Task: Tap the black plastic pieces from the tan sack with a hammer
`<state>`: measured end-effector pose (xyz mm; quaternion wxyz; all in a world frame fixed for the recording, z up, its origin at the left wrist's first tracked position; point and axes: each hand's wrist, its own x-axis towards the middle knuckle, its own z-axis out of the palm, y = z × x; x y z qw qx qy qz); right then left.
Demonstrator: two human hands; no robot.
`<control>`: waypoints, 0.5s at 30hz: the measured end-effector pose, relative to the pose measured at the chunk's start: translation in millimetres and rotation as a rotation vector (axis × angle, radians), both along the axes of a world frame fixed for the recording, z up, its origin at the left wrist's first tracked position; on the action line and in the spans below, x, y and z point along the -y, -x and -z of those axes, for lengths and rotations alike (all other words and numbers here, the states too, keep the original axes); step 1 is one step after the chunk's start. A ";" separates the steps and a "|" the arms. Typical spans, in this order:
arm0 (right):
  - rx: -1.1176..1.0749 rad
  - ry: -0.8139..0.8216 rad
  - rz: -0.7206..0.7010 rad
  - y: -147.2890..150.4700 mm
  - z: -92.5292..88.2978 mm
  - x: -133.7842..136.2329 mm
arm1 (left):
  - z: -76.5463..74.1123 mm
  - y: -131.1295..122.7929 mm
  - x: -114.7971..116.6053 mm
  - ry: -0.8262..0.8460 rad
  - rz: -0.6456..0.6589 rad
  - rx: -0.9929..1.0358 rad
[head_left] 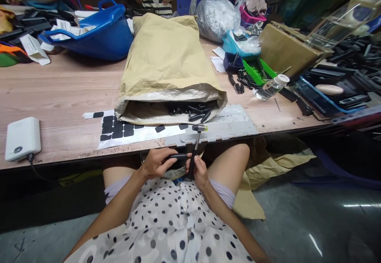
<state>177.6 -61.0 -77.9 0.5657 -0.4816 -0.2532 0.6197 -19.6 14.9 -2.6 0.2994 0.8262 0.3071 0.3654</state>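
Near table (86, 84) | black part (180, 157) pinched in left hand (156, 162) | hammer (194, 152) gripped in right hand (200, 170)

Hammer (195, 148): shiny metal shaft (198, 138), matt grip (192, 165). Sack (169, 56): creased matt paper, glossy lining (172, 95). Tabletop (83, 84) looks smooth, wood-grained. Basin (101, 36): glossy plastic.

Left hand (157, 162): holds slim black part (177, 157). Right hand (200, 171): grips hammer (196, 145). Far: open sack (168, 52), black pieces (196, 110) inside; blue basin (111, 34), left.
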 end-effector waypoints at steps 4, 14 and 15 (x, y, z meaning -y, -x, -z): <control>0.005 -0.013 0.008 0.1 1.7 -0.2 | 29.8 0.7 27.4 0.046 -0.056 -0.140; -0.008 -0.012 -0.027 1.9 2.0 -1.2 | 66.8 3.2 29.3 0.286 -0.148 -0.707; -0.013 -0.010 -0.024 1.9 2.7 -1.4 | 60.0 1.2 29.5 0.243 -0.083 -0.652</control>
